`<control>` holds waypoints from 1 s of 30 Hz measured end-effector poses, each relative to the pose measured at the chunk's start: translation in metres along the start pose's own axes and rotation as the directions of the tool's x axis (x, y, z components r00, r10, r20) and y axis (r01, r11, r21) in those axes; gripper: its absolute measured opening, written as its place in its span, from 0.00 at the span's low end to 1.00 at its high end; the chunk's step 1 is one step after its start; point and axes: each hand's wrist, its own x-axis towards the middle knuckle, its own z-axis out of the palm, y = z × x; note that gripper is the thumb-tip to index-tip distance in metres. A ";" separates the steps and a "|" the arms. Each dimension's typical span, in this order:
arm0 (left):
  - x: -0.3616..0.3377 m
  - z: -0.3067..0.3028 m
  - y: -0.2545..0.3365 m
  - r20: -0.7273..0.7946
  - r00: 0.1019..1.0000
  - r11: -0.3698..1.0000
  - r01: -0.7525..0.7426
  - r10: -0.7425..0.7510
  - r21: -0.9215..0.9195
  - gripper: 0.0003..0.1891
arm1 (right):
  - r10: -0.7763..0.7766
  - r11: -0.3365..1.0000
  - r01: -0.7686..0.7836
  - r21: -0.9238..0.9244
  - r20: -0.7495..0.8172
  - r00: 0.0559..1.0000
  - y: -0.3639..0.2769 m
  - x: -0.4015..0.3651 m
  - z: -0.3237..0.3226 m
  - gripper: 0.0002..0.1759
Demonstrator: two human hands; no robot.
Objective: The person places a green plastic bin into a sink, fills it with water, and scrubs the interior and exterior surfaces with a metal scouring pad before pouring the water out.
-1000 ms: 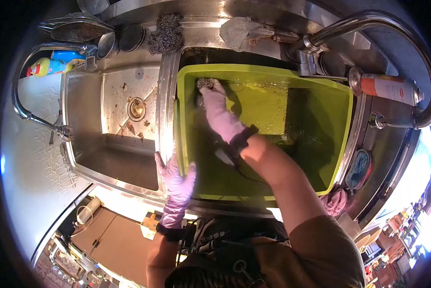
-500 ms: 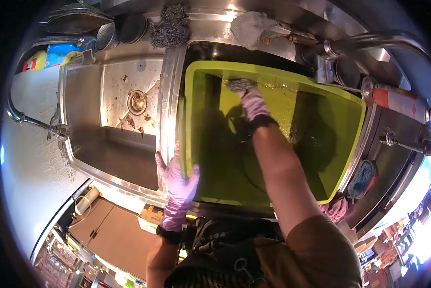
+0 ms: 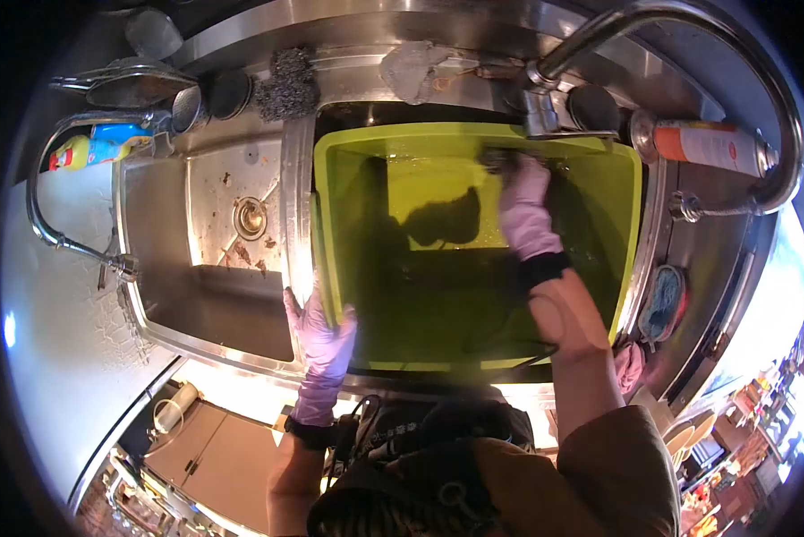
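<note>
- The right hand point(image 3: 529, 201), in a pale pink glove, reaches into the green tub point(image 3: 636, 215). Its grip is closed around a dark scrubber point(image 3: 498, 161).
- The scrubber is inside the tub, by the far wall and right of the middle. It is blurred, so whether it touches the wall or the floor there cannot be told.
- The left hand point(image 3: 321, 336), gloved too, grasps the tub's left rim close to the near corner, its thumb on the inner side.
- A black band point(image 3: 542, 268) circles the right wrist, and a dark shadow lies on the tub's floor left of that hand.
- The tub sits in the right-hand basin of a steel double sink point(image 3: 296, 201).
- In the left basin, brown scraps point(image 3: 241, 253) lie around the drain point(image 3: 250, 217).
- Along the back ledge, from left to right, are a ball of steel wool point(image 3: 287, 85), a grey mesh cloth point(image 3: 412, 72) and the base of a curved tap point(image 3: 786, 116).
- On the right, a spray can point(image 3: 715, 148) lies on its side beside the tub's far corner. A blue and red sponge point(image 3: 663, 304) rests on the steel desk point(image 3: 710, 268), with a crumpled pink cloth point(image 3: 628, 367) near it.
- At the far left, a yellow bottle point(image 3: 78, 154) with a red cap is behind a second tap point(image 3: 31, 188).
</note>
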 end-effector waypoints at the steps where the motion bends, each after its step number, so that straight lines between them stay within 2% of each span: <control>1: -0.005 0.001 -0.009 0.081 0.996 0.993 0.040 -0.031 -0.108 0.28 | 0.005 0.998 0.001 -0.060 0.103 0.995 0.013 -0.026 0.020 0.12; 2: -0.004 0.002 -0.004 0.050 0.998 0.995 0.047 -0.042 -0.093 0.28 | 0.013 0.992 0.016 -0.127 0.228 0.973 0.026 -0.056 0.040 0.14; 4: 0.002 -0.002 0.005 0.012 0.999 0.997 0.043 -0.043 -0.069 0.29 | 0.004 0.970 0.121 -0.212 0.510 0.860 0.044 -0.113 0.081 0.18; 6: 0.008 -0.012 0.016 0.010 1.000 0.997 0.020 -0.019 -0.069 0.29 | 0.071 0.962 0.102 -0.252 0.593 0.802 0.042 -0.152 0.111 0.23; 7: 0.009 -0.010 0.017 0.011 0.999 0.997 0.035 -0.035 -0.067 0.29 | 0.256 0.936 -0.095 -0.339 0.471 0.844 0.015 -0.163 0.130 0.22; 8: 0.008 -0.008 0.016 0.011 0.998 0.996 0.055 -0.054 -0.066 0.29 | 0.429 0.875 -0.300 -0.379 0.323 0.843 -0.013 -0.175 0.150 0.21; 9: 0.007 -0.008 0.016 0.014 0.997 0.995 0.075 -0.074 -0.065 0.29 | 0.385 0.855 -0.174 -0.488 0.372 0.845 -0.019 -0.165 0.134 0.19; 12: 0.008 -0.011 0.015 0.069 0.992 0.991 0.113 -0.109 -0.066 0.29 | 0.383 0.827 -0.145 -0.543 0.356 0.852 -0.035 -0.078 0.073 0.10; 13: 0.011 -0.010 0.014 0.056 0.994 0.992 0.102 -0.098 -0.072 0.29 | 0.272 0.947 -0.212 -0.240 0.258 0.927 -0.046 -0.058 0.047 0.08; 16: 0.010 -0.010 0.013 0.054 0.994 0.990 0.104 -0.100 -0.090 0.32 | 0.123 0.983 -0.126 -0.137 -0.031 0.992 -0.095 0.015 -0.024 0.16; 17: 0.010 -0.010 0.013 0.069 0.990 0.986 0.131 -0.124 -0.100 0.34 | 0.072 0.984 -0.101 -0.148 -0.191 0.979 -0.101 0.033 -0.034 0.15; 18: 0.008 -0.009 0.013 0.087 0.984 0.980 0.165 -0.156 -0.108 0.37 | 0.039 0.967 -0.095 -0.235 -0.232 0.972 -0.106 0.039 -0.037 0.22; 19: 0.010 -0.007 0.007 0.107 0.989 0.987 0.116 -0.104 -0.112 0.37 | 0.036 0.950 -0.071 -0.304 -0.118 0.992 -0.099 0.034 -0.046 0.22; 21: 0.007 -0.006 0.007 0.102 0.988 0.983 0.132 -0.120 -0.126 0.37 | 0.042 0.915 0.017 -0.404 0.137 0.990 -0.088 0.026 -0.046 0.23; 22: 0.008 -0.007 0.009 0.083 0.990 0.986 0.126 -0.118 -0.110 0.37 | 0.103 0.830 0.031 -0.557 0.207 0.973 -0.088 0.019 -0.044 0.24; 23: 0.008 -0.010 0.012 0.067 0.991 0.988 0.121 -0.115 -0.093 0.38 | 0.155 0.652 0.104 -0.751 0.266 0.951 -0.089 0.012 -0.041 0.24; 24: 0.009 -0.013 0.016 0.047 0.992 0.990 0.124 -0.121 -0.067 0.39 | 0.217 0.429 0.193 -0.882 0.308 0.926 -0.093 0.003 -0.035 0.24; 25: 0.006 -0.012 0.014 0.010 0.994 0.994 0.106 -0.105 -0.036 0.39 | 0.282 0.183 0.293 -0.939 0.335 0.899 -0.100 -0.008 -0.025 0.24; 26: 0.005 -0.013 0.014 -0.021 0.996 0.995 0.088 -0.087 0.044 0.38 | 0.278 -0.100 0.457 -0.884 0.417 0.866 -0.105 -0.022 -0.016 0.25; 27: 0.007 -0.016 0.015 -0.053 0.996 0.990 0.071 -0.065 0.123 0.37 | 0.355 -0.130 0.554 -0.822 0.483 0.800 -0.107 -0.026 -0.014 0.26; 29: 0.008 -0.027 0.014 -0.075 0.993 0.994 0.087 -0.091 -0.065 0.36 | 0.507 -0.175 0.716 -0.675 0.562 0.654 -0.113 -0.037 -0.017 0.27; 30: 0.009 -0.036 0.016 -0.081 0.991 0.983 0.091 -0.105 -0.160 0.35 | 0.614 -0.198 0.680 -0.706 0.452 0.648 -0.130 -0.062 0.007 0.26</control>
